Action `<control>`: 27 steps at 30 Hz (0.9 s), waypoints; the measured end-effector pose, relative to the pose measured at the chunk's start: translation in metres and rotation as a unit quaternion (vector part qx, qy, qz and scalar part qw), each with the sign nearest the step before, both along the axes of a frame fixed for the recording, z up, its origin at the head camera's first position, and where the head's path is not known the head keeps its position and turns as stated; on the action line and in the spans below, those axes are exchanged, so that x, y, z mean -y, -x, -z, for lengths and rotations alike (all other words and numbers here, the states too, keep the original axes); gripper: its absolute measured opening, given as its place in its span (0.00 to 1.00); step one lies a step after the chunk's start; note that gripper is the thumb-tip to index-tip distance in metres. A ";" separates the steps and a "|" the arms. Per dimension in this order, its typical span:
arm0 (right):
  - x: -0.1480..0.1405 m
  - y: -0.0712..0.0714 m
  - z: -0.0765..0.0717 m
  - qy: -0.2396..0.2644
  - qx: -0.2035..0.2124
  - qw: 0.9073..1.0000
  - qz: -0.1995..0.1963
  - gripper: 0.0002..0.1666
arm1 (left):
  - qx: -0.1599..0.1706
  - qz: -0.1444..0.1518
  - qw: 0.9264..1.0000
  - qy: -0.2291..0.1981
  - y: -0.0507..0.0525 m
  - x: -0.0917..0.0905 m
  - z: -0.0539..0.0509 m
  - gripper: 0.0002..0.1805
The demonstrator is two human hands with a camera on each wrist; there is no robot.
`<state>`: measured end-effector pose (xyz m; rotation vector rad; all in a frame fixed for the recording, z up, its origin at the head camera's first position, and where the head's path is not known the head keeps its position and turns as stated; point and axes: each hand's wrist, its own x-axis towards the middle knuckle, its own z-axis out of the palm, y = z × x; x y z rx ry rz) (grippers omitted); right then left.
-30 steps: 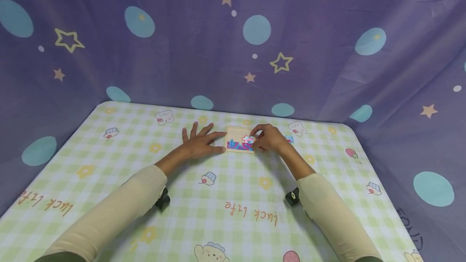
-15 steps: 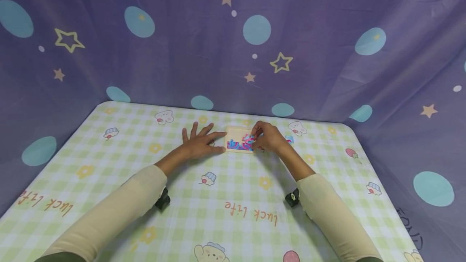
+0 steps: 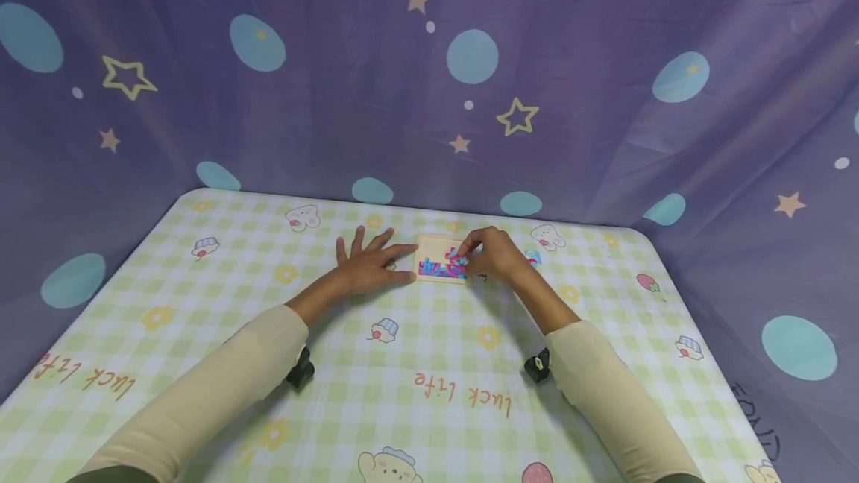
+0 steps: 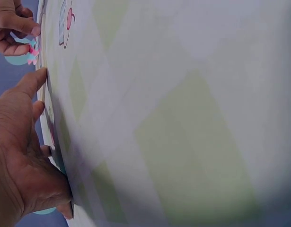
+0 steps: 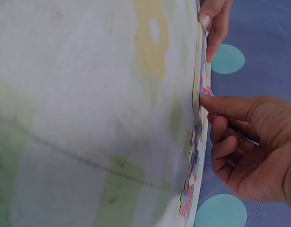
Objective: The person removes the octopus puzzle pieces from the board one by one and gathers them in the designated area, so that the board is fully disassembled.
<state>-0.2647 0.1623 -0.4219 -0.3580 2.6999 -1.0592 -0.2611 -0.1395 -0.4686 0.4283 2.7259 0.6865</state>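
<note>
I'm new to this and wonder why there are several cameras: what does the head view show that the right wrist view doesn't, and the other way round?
Only the head view: the light sleeves, the "Luck Life" lettering, and the bare upper-left part of the puzzle tray.

Only the right wrist view: the palm side of the right hand, and a thin dark line across the tablecloth.

Both: the two hands, the left hand only partly in the wrist view; the tray; loose puzzle pieces; tablecloth; purple backdrop.

This is a curtained nook: purple drapes (image 3: 349,58) (starry ones) hang behind a checked tabletop (image 3: 335,416).
</note>
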 end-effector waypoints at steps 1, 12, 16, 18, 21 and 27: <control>-0.001 -0.001 -0.001 0.003 0.002 1.000 0.000 0.15 | 0.000 0.001 1.000 0.000 0.000 0.000 0.000 0.43; -0.017 -0.009 -0.002 0.067 -0.003 0.997 0.023 0.06 | 0.001 -0.003 1.000 0.004 -0.001 0.001 0.001 0.43; -0.026 -0.015 -0.001 0.110 0.017 0.993 0.046 0.10 | -0.001 0.001 1.000 -0.002 -0.001 0.001 0.001 0.43; -0.031 -0.017 0.000 0.124 0.025 0.990 0.054 0.13 | 0.000 0.001 1.000 -0.003 0.000 0.001 0.000 0.43; -0.039 -0.021 0.001 0.127 0.026 0.990 0.059 0.16 | 0.001 0.002 1.000 -0.005 0.000 0.001 0.000 0.43; -0.055 -0.026 0.001 0.123 0.020 0.990 0.058 0.18 | 0.006 0.001 1.000 -0.006 0.002 0.001 0.002 0.43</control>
